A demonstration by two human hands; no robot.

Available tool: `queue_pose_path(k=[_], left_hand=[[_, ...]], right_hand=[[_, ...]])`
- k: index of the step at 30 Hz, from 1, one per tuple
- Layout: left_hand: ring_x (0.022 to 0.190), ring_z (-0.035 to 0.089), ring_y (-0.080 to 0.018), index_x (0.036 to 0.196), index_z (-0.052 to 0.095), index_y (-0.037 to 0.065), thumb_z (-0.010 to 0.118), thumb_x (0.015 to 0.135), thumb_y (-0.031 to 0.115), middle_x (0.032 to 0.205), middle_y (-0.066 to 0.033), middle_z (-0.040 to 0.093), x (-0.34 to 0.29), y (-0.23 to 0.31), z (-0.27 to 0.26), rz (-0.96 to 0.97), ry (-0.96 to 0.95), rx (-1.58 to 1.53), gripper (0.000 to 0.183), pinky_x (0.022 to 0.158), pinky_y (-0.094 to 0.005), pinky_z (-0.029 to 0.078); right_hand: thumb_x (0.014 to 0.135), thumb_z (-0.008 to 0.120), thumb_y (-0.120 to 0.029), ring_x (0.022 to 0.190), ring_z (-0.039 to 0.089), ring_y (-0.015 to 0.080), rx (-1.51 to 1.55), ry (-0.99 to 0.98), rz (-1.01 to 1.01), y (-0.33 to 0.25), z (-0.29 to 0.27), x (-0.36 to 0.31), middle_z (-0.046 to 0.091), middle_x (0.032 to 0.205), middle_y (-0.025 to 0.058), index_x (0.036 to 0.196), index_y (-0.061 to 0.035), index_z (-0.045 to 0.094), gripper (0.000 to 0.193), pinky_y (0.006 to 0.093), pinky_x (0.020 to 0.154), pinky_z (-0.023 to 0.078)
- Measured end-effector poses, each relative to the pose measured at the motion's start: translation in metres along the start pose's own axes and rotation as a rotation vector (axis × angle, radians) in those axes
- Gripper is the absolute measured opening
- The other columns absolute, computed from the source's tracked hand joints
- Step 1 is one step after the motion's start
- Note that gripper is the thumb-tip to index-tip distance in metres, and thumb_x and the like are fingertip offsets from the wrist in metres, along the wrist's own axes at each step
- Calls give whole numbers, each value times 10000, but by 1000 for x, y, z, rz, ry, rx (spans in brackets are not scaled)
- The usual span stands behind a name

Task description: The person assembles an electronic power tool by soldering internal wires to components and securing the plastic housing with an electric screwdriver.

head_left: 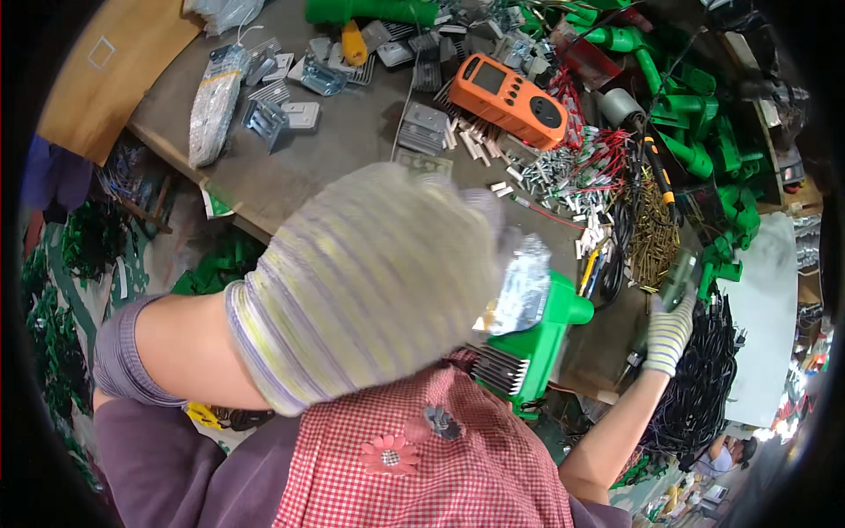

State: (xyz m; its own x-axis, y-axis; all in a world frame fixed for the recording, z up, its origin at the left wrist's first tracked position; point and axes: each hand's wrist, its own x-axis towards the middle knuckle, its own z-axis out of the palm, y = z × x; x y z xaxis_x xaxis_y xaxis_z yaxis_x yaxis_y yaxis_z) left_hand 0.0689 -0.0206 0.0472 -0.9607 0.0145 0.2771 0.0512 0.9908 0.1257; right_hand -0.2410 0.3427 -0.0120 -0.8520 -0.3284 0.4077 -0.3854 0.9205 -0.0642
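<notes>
My left hand (370,282), in a striped knit glove, is raised close to the camera over the near table edge. Its fingers point right, blurred and partly hidden behind the back of the hand. Just beyond them is a shiny silvery piece (524,286) over a green plastic housing (556,326), which has a grey finned part (502,368) on its near side. At the right, my gloved right hand (671,336) is closed round a dark greenish, elongated tool (679,280), beside black cables and brass screws. The tool's exact kind is unclear.
An orange meter (508,101) lies at the back, near white sleeves and red wires. Brass screws (653,229) and a black-and-orange screwdriver (658,167) lie right. Finned metal parts (422,129) and a bubble-wrapped bundle (216,106) sit left. Black cables (700,370) hang at the right.
</notes>
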Motion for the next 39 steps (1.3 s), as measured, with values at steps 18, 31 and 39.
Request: queue_pose_path(k=[18, 31, 39], left_hand=[[835, 652, -345, 1338, 604, 108, 841, 668, 396, 1018, -140, 616, -42, -36, 33, -62, -101, -144, 768, 739, -471, 525], [1170, 616, -244, 1418, 481, -54, 784, 834, 455, 1314, -209, 614, -72, -68, -39, -126, 9, -1393, 831, 957, -346, 504], [857, 613, -161, 1064, 638, 61, 702, 825, 125, 922, -55, 646, -243, -64, -86, -1092, 347, -435, 256, 682, -270, 498]], right_hand=[[847, 724, -156, 823, 588, 164, 867, -127, 213, -77, 37, 31, 652, 991, 56, 1314, 17, 543, 529, 307, 763, 506], [922, 637, -97, 948, 614, 120, 1775, -462, -145, -303, -104, -48, 646, 1052, 54, 1319, 28, 587, 419, 243, 821, 518], [843, 686, -40, 772, 618, 148, 1663, -1203, -424, -353, -85, -78, 638, 848, 70, 1254, 0, 588, 424, 283, 727, 517]])
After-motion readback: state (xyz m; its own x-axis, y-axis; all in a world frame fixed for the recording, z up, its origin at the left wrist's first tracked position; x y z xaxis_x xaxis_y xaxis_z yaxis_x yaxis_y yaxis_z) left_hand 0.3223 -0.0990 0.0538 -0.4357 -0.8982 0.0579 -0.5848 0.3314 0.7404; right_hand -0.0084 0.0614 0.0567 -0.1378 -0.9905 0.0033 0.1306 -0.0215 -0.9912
